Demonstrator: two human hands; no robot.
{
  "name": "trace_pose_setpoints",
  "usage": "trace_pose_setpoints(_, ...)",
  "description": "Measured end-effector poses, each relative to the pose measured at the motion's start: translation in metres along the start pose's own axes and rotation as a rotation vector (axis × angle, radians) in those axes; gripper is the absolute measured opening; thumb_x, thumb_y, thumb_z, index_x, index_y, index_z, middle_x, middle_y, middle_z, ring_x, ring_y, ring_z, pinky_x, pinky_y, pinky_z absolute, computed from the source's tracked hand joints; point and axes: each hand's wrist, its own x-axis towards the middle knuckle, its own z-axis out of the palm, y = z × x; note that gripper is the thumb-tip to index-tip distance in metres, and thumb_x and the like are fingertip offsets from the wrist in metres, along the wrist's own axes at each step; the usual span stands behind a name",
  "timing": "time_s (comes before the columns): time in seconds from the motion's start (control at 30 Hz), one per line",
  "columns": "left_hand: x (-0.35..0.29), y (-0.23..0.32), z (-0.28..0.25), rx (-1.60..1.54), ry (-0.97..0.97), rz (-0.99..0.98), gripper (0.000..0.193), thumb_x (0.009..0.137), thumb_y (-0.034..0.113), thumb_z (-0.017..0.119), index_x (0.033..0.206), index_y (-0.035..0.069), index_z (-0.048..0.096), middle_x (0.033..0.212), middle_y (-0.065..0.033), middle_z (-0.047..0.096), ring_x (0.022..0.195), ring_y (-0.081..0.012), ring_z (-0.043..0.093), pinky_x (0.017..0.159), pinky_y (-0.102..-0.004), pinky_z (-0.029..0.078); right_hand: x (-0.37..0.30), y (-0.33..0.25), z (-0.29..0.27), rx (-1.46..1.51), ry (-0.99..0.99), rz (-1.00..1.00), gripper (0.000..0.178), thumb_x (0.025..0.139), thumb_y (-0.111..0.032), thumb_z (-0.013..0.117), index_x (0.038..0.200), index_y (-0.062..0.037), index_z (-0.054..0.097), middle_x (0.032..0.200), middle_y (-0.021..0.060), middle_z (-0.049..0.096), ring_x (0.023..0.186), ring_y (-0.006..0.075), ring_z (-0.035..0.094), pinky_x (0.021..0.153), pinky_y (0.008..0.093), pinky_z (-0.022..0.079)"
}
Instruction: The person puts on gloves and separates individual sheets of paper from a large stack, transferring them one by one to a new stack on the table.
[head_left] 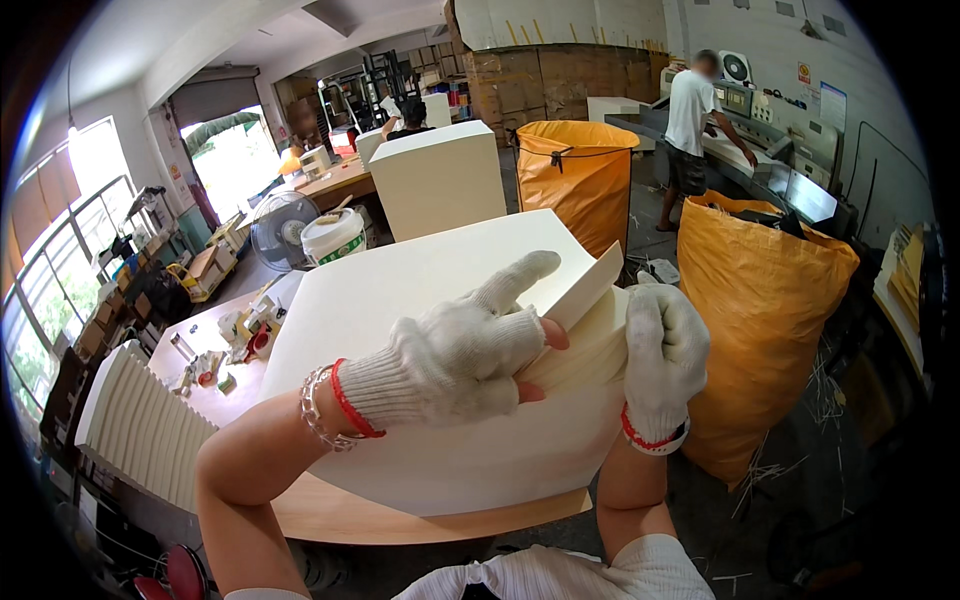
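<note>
A big stack of white paper [400, 275] lies in front of me, and its right corner is lifted and fanned into loose sheets. My left hand [450, 355], in a white knit glove with bare fingertips showing, rests across the stack with its fingers spread. Two of those fingertips touch the fanned sheets [585, 350]. At the stack's right edge my right hand [665, 340], also gloved, is closed with curled fingers on the sheets' corner. How many sheets it pinches is hidden. A raised flap of paper [590, 285] stands between the two hands.
Orange sacks [575, 180] stand beyond and to the right [750, 330]. Another tall white paper stack [440, 180] is behind. At left are a ridged white stack [140, 420], a fan [280, 230] and a white bucket [333, 237]. A person [690, 130] works at a machine, far right.
</note>
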Motion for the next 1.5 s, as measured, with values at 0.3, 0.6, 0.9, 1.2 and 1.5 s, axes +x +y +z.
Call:
trace_pose_setpoints(0.3, 0.000, -0.011, 0.006, 0.131, 0.040, 0.143, 0.030, 0.074, 0.002, 0.079, 0.102, 0.007, 0.069, 0.145, -0.0265, 0.044, 0.109, -0.0360, 0.065, 0.088, -0.0356, 0.055, -0.002, -0.002, -0.001, 0.063, -0.017, 0.077, 0.017, 0.091, -0.002, 0.062, 0.075, 0.0042, 0.058, 0.070, 0.0102, 0.060, 0.067, 0.0166, 0.057, 0.090, 0.0421, 0.051)
trace_pose_setpoints(0.6, 0.001, -0.004, 0.002, -0.025, 0.016, 0.071, 0.027, 0.075, 0.007, 0.081, 0.098, 0.005, 0.067, 0.143, -0.0274, 0.044, 0.104, -0.0312, 0.068, 0.087, -0.0337, 0.055, -0.001, 0.001, 0.000, 0.059, 0.014, 0.032, 0.016, 0.091, -0.001, 0.061, 0.075, 0.0042, 0.059, 0.071, 0.0084, 0.060, 0.068, 0.0152, 0.056, 0.090, 0.0403, 0.051)
trace_pose_setpoints(0.9, 0.000, -0.008, 0.009, 0.185, 0.073, 0.129, 0.043, 0.066, -0.011, 0.063, 0.104, 0.009, 0.072, 0.143, -0.0228, 0.048, 0.108, -0.0355, 0.066, 0.085, -0.0341, 0.056, -0.002, -0.002, -0.002, 0.079, -0.004, 0.075, 0.016, 0.089, -0.001, 0.062, 0.073, 0.0021, 0.059, 0.074, 0.0084, 0.064, 0.073, 0.0170, 0.061, 0.097, 0.0480, 0.047)
trace_pose_setpoints(1.2, 0.000, 0.000, 0.000, -0.022, -0.019, -0.072, 0.033, 0.073, 0.011, 0.085, 0.096, 0.004, 0.063, 0.146, -0.0251, 0.043, 0.106, -0.0310, 0.066, 0.089, -0.0364, 0.054, -0.003, 0.002, -0.002, 0.062, 0.022, 0.078, 0.013, 0.089, -0.002, 0.062, 0.077, 0.0011, 0.062, 0.078, 0.0094, 0.067, 0.077, 0.0185, 0.064, 0.103, 0.0525, 0.043)
trace_pose_setpoints(1.5, 0.002, -0.005, 0.002, 0.052, 0.003, -0.014, 0.032, 0.075, 0.003, 0.079, 0.105, 0.005, 0.067, 0.148, -0.0255, 0.041, 0.109, -0.0334, 0.066, 0.090, -0.0373, 0.053, -0.005, 0.003, -0.002, 0.099, 0.026, 0.106, 0.012, 0.089, -0.002, 0.063, 0.078, 0.0015, 0.062, 0.080, 0.0091, 0.067, 0.078, 0.0177, 0.063, 0.102, 0.0509, 0.043)
